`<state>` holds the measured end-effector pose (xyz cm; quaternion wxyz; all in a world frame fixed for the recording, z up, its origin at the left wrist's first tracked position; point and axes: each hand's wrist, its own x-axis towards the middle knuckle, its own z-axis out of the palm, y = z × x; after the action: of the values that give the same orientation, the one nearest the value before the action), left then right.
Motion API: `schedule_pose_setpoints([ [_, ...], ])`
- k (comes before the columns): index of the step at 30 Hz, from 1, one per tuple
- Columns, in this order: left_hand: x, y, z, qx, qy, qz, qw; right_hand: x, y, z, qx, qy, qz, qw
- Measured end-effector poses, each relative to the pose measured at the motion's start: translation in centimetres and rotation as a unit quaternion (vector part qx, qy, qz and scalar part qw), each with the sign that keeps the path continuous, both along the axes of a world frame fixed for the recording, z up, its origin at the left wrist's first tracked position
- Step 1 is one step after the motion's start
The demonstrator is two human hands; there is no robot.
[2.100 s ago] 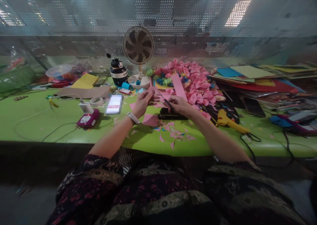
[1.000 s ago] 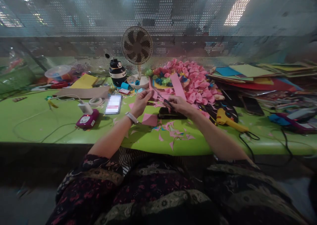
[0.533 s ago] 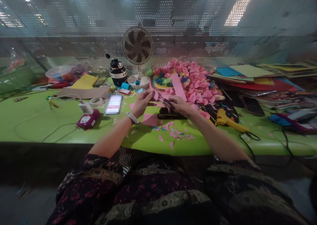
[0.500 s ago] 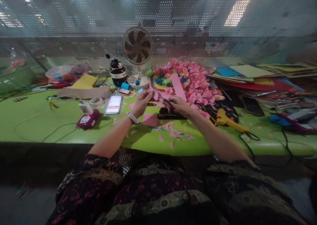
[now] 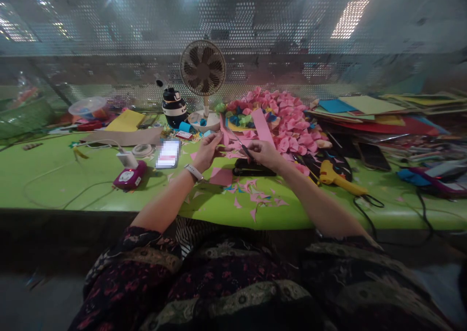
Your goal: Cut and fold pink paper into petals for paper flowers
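Along the back edge of the surface (image 5: pixel 51 185), left to right: bottle (image 5: pixel 174 110), fan (image 5: pixel 203 69), paper flowers (image 5: pixel 292 122), card sheets (image 5: pixel 365 106). Near the front edge, scraps (image 5: pixel 260 196); right of those, glue gun (image 5: pixel 339 179). Between scraps and flowers, scissors (image 5: pixel 245 150).

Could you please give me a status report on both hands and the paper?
Left hand pinching pink paper. Right hand gripping scissors. Black object and pink scraps close by, apparently not blocking.

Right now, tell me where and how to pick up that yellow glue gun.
Take the yellow glue gun by its slender handle, probably from the near right side: it slants out that way from the thicker head. Mind the black cord by its end.
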<state>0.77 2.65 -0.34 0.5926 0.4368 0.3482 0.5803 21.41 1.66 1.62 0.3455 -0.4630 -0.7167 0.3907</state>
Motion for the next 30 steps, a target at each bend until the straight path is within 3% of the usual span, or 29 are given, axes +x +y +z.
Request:
schedule_pose_setpoints([
  [7,-0.2,0.8,0.2,-0.077,-0.092,0.016,0.993,0.7,1.5,-0.8,0.045,-0.020,-0.069,0.996],
  [13,-0.5,1.1,0.6,-0.109,-0.136,0.031,0.984,1.2,2.3,-1.3,0.055,-0.010,-0.074,0.996],
  [21,-0.7,1.0,0.7,-0.123,-0.136,0.045,0.982,2.7,4.2,1.4,0.000,0.036,-0.079,0.996],
  [25,-0.8,1.0,0.6,-0.108,-0.137,0.052,0.983,2.5,6.0,2.1,0.016,-0.022,-0.053,0.998],
  [30,-0.8,1.1,0.4,-0.123,-0.146,0.054,0.980,0.4,8.3,1.2,0.102,-0.217,0.041,0.970],
])
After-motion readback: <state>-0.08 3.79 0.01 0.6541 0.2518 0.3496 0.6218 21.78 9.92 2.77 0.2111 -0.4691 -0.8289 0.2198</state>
